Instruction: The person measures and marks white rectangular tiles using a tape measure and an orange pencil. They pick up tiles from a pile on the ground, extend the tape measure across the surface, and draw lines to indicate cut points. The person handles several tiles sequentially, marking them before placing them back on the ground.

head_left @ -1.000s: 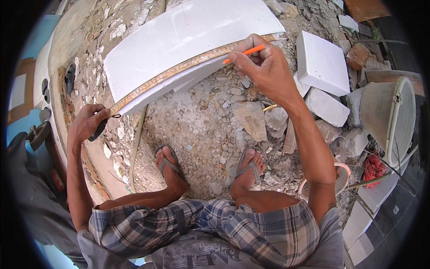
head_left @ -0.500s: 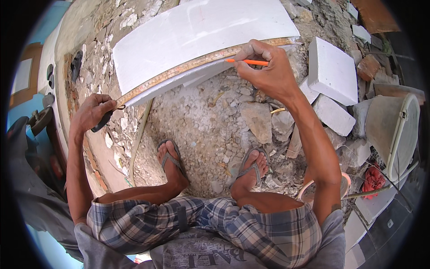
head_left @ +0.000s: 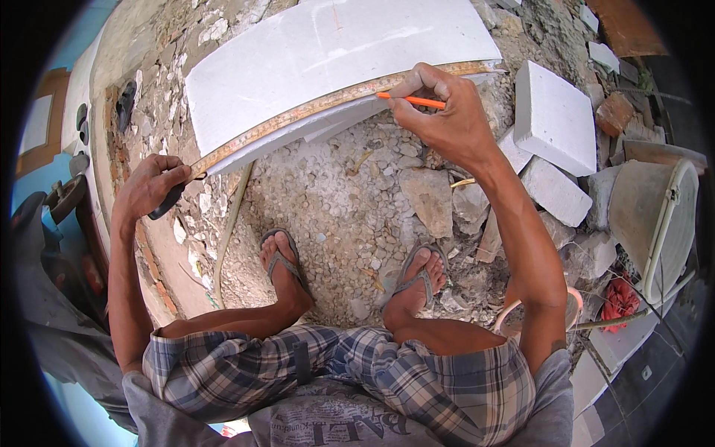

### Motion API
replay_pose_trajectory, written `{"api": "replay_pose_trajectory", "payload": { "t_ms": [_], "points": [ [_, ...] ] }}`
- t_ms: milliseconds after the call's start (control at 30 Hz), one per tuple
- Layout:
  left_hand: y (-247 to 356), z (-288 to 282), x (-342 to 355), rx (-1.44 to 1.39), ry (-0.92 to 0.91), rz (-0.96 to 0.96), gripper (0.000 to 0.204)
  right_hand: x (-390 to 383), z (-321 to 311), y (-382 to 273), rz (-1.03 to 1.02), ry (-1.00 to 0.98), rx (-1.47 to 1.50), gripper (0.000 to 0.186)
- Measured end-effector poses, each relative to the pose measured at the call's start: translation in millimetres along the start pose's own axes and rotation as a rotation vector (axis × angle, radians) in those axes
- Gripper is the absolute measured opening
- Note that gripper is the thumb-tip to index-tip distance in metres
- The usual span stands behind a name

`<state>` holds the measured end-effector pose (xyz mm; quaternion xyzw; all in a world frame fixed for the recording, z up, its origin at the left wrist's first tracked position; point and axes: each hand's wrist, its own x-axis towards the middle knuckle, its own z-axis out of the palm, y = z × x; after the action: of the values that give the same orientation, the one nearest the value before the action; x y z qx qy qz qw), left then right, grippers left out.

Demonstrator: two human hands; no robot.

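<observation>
A worn yellowish tape measure (head_left: 290, 118) is stretched along the near edge of a long white block (head_left: 335, 56). At the block's left end, my left hand (head_left: 155, 185) is closed round the tape's dark case, which shows below the fingers. My right hand (head_left: 447, 112) pinches an orange pencil (head_left: 421, 101) near the middle-right of that edge. The pencil's tip is at the lower edge of the tape; whether it touches the block I cannot tell. A faint red mark (head_left: 337, 18) shows on the block's top face.
White blocks (head_left: 555, 123) and broken rubble are piled at the right, beside a tilted pale tub (head_left: 644, 216). A hose (head_left: 232, 231) runs over the gravel left of my feet. A handled bucket (head_left: 514, 316) stands under my right arm. Sandals (head_left: 126, 104) lie at upper left.
The pencil tip has shifted very slightly up and right, along with my right hand. My left hand with the tape case has moved slightly left.
</observation>
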<state>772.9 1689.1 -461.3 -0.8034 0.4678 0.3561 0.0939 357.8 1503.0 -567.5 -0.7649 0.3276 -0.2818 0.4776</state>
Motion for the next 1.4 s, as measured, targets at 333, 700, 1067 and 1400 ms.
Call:
{"api": "replay_pose_trajectory", "payload": {
  "t_ms": [333, 700, 1067, 1400],
  "points": [
    [-3, 1, 0, -0.044, -0.007, -0.002, 0.042, -2, 2, 1, 0.021, -0.009, 0.029, 0.02],
    [0, 5, 0, -0.022, 0.003, -0.035, 0.042, -2, 3, 3, 0.041, -0.005, 0.01, 0.021],
    [-6, 6, 3, -0.04, 0.009, -0.018, 0.044, -3, 3, 4, 0.062, -0.007, 0.033, 0.021],
    [-10, 2, 3, -0.067, 0.041, 0.043, 0.039, -27, -19, -16, 0.193, 0.028, 0.191, 0.012]
  ]
}}
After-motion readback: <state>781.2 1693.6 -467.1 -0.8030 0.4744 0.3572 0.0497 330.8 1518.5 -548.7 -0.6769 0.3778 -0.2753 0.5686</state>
